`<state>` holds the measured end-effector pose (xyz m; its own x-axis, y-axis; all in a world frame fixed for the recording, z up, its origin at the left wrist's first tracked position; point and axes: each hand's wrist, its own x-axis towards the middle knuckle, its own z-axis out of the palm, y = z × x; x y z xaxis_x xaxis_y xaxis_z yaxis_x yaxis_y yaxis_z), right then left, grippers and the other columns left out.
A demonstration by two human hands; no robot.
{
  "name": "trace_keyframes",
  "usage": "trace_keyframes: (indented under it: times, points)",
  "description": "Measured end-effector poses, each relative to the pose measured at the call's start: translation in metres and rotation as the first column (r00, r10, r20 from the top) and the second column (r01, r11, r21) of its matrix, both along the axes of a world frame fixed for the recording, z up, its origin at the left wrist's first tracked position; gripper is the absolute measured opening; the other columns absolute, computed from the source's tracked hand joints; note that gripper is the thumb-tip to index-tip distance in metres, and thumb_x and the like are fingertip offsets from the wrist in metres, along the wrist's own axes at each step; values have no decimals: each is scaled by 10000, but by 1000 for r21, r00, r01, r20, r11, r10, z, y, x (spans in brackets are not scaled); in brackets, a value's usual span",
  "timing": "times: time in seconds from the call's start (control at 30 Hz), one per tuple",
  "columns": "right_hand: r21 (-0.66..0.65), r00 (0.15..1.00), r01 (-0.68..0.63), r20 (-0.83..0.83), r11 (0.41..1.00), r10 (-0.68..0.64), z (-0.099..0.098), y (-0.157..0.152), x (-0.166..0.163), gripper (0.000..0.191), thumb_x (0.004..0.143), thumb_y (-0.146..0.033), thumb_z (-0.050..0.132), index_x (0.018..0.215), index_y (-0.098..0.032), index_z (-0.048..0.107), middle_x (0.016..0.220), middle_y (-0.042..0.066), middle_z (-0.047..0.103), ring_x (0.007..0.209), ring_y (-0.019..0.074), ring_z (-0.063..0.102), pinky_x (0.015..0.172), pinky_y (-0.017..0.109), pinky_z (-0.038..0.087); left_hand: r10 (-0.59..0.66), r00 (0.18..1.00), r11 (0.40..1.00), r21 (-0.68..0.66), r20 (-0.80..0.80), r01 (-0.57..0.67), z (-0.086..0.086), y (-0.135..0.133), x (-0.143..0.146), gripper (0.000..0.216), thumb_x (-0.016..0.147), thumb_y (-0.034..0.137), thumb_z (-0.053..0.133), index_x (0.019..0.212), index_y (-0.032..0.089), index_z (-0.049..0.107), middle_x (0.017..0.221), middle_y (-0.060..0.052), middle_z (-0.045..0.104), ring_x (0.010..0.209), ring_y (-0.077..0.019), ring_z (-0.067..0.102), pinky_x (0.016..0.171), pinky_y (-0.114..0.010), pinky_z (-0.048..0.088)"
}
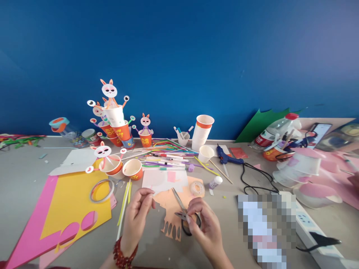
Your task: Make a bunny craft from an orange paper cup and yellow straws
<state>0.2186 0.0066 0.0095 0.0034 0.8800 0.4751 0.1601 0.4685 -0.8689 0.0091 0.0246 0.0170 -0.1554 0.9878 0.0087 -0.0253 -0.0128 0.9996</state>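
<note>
My right hand (204, 224) is closed round the black handles of a pair of scissors (182, 211), whose blades point up and away over a peach paper sheet (168, 209) with leaf-shaped holes cut along its near edge. My left hand (138, 213), with a red bead bracelet at the wrist, pinches something thin and pale at the peach sheet's left edge; I cannot make out what. A white sheet with a pink sticky note (164, 180) lies just beyond both hands.
Yellow (73, 201) and pink card with a tape ring (101, 190) lie left. Orange paper cups with bunny figures (114, 119), a cup stack (202, 130), straws and markers (168, 157), a blue glue gun (226, 157), a glue stick (215, 182), and a power strip (308, 224) crowd the table.
</note>
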Motion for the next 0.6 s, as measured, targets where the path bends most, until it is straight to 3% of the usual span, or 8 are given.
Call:
trace_keyframes:
  times: [0.1, 0.2, 0.27, 0.33, 0.4, 0.5, 0.6]
  points:
    - [0, 1000, -3, 5, 1000, 3, -1, 0, 0, 122, 867, -98, 545, 839, -215, 566, 786, 27, 558, 758, 193, 570, 676, 314, 470, 90, 978, 988, 140, -188, -64, 5, 3, -6, 212, 931, 416, 600, 963, 222, 679, 745, -18, 646, 692, -172, 612, 675, -253, 494]
    - [3, 1000, -2, 9, 1000, 2, -1, 0, 0, 118, 867, -102, 546, 837, -214, 568, 784, 27, 563, 758, 193, 573, 676, 313, 470, 5, 910, 966, 237, -414, 102, 7, 9, -11, 260, 904, 364, 636, 1127, 240, 692, 1098, -96, 689, 1027, -252, 657, 914, -329, 511]
    - [7, 1000, 5, 9, 1000, -5, -1, 0, 0, 112, 869, -108, 550, 836, -213, 570, 782, 29, 566, 759, 196, 578, 676, 315, 473, -68, 866, 951, 229, -496, 206, 7, 13, -13, 274, 878, 329, 671, 1139, 245, 691, 1155, -102, 689, 1119, -281, 639, 1021, -390, 476]
    - [3, 1000, 10, 11, 1000, -10, -1, 0, 0, 105, 873, -116, 550, 833, -210, 573, 783, 34, 570, 758, 198, 581, 672, 316, 475, -81, 857, 948, 226, -509, 224, 7, 14, -13, 100, 889, 293, 659, 956, 243, 714, 946, -67, 726, 1050, -275, 671, 1058, -413, 453]
    - [-13, 1000, 7, -5, 1000, -7, -1, 0, 0, 100, 886, -134, 547, 825, -208, 575, 776, 37, 569, 749, 198, 577, 667, 318, 476, -94, 870, 951, 216, -484, 222, 8, 13, -11, 133, 914, 263, 621, 801, 243, 688, 745, -32, 694, 972, -265, 692, 1055, -403, 449]
    - [-48, 998, -9, -59, 999, 6, -2, 0, 0, 106, 910, -173, 545, 813, -208, 572, 761, 34, 558, 739, 196, 567, 660, 316, 474, -215, 876, 938, 160, -431, 309, 15, 7, -2, 102, 916, 235, 607, 929, 240, 708, 905, -60, 725, 1017, -266, 675, 989, -372, 481]
    - [-71, 995, -27, -93, 997, 21, -3, 1, -1, 108, 918, -203, 547, 812, -209, 569, 758, 32, 549, 741, 196, 561, 653, 310, 470, -393, 841, 870, 145, -373, 471, 21, 2, 10, 236, 883, 235, 657, 1119, 229, 661, 1117, -101, 680, 1077, -269, 632, 940, -358, 496]
